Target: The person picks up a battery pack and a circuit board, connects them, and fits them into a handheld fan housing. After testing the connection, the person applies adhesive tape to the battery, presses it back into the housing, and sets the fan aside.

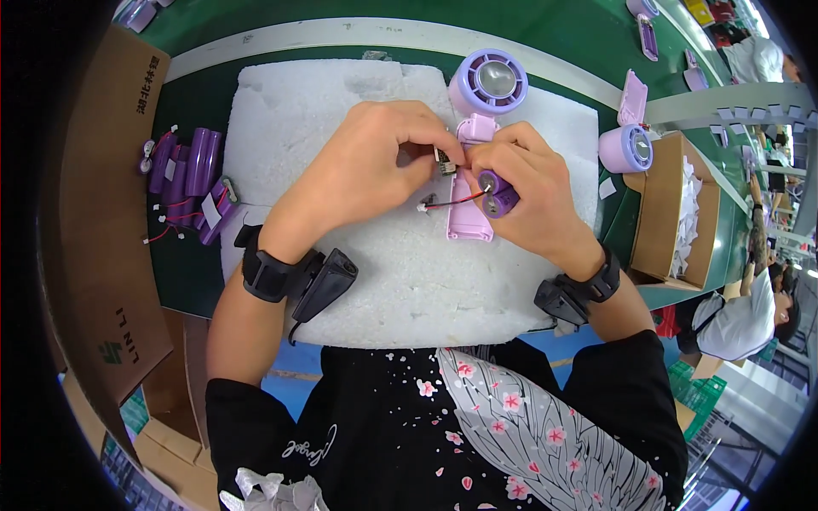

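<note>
On a white foam pad lies a handheld fan, its round purple head at the far side and its open pink handle shell toward me. My left hand is closed in a pinch on a small circuit board beside the handle. My right hand is closed around a purple battery pack held over the shell. Red and black wires run left from the pack to a small white connector. The right fingertips, partly hidden, reach toward the board.
Several purple battery packs with wires lie left of the pad. A tall cardboard box stands at far left. At right are another purple fan and an open carton with white pieces. Other people work farther right.
</note>
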### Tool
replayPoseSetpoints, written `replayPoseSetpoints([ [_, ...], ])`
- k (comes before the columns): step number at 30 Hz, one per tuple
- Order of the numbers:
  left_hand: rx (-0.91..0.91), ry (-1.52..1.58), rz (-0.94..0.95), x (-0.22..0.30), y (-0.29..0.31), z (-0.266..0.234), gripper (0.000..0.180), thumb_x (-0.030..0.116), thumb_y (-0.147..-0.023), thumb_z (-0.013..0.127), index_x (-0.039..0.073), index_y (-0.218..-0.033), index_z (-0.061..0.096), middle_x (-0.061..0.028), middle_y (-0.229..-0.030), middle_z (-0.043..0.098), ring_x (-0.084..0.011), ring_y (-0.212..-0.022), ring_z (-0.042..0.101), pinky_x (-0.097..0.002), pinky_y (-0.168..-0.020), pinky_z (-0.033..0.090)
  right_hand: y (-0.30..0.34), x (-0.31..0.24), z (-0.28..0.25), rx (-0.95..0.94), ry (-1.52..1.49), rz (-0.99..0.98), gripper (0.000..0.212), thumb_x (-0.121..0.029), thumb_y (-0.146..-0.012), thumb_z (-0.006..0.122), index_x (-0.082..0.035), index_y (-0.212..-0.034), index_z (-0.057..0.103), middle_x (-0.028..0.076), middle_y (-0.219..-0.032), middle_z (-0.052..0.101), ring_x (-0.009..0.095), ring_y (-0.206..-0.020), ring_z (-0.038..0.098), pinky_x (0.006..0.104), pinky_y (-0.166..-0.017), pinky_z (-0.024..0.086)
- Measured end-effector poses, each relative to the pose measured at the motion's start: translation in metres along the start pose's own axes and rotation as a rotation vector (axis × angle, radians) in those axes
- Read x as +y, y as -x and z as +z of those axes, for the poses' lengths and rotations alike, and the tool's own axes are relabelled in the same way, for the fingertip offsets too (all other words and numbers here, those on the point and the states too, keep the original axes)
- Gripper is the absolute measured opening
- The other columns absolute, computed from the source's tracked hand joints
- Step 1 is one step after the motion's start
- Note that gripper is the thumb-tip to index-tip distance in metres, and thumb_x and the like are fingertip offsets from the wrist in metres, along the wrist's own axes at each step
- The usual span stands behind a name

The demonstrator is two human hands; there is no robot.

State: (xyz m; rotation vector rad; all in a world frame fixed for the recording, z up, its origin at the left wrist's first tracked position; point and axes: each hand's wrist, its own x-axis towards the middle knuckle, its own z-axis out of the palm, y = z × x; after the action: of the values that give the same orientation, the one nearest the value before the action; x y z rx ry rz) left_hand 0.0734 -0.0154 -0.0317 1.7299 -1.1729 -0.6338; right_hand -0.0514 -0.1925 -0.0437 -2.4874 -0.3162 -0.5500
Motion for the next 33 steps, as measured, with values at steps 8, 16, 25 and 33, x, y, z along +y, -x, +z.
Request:
replayPoseSetpoints([
  [8,0.021,0.218,-0.138,-0.001,-0.002,0.009,0.023,-0.013,-0.077,0.061,-0.001,-0.096,0.061,-0.0036,-0.097,0.06,-0.0119,-0.089,0.059,-0.0245,-0.077,0.049,0.002,-0.003,0.004,0.17,-0.257,0.163,0.021,0.004,-0.076,0.07,-0.004,-0.094,0.062,0.01,-0.089,0.063,0.02,-0.078,0.06,0.0306,-0.067,0.048],
  [16,-0.019,0.405,-0.174,-0.005,-0.001,0.005,0.02,-0.012,-0.08,0.062,-0.001,-0.096,0.061,-0.0019,-0.099,0.058,-0.0081,-0.089,0.056,-0.0227,-0.075,0.048,0.004,0.004,-0.001,0.269,-0.226,0.173,0.019,0.004,-0.079,0.067,-0.002,-0.096,0.063,0.009,-0.088,0.06,0.015,-0.074,0.055,0.0262,-0.063,0.043],
  [25,-0.067,0.45,-0.233,-0.004,-0.001,0.004,0.014,-0.006,-0.082,0.068,-0.001,-0.094,0.063,-0.0015,-0.098,0.058,-0.0084,-0.086,0.055,-0.0225,-0.073,0.046,0.002,0.001,-0.006,0.155,-0.24,0.111,0.014,-0.002,-0.077,0.07,-0.002,-0.091,0.066,0.007,-0.085,0.056,0.014,-0.07,0.053,0.0255,-0.059,0.041],
  [33,0.032,0.482,-0.165,-0.003,-0.002,0.008,0.019,0.017,-0.087,0.072,-0.001,-0.093,0.07,-0.0022,-0.085,0.065,-0.0078,-0.075,0.058,-0.0219,-0.066,0.047,0.002,0.003,-0.002,0.189,-0.061,0.037,0.016,-0.005,-0.072,0.076,-0.005,-0.087,0.07,0.006,-0.082,0.054,0.015,-0.064,0.053,0.0264,-0.054,0.04],
])
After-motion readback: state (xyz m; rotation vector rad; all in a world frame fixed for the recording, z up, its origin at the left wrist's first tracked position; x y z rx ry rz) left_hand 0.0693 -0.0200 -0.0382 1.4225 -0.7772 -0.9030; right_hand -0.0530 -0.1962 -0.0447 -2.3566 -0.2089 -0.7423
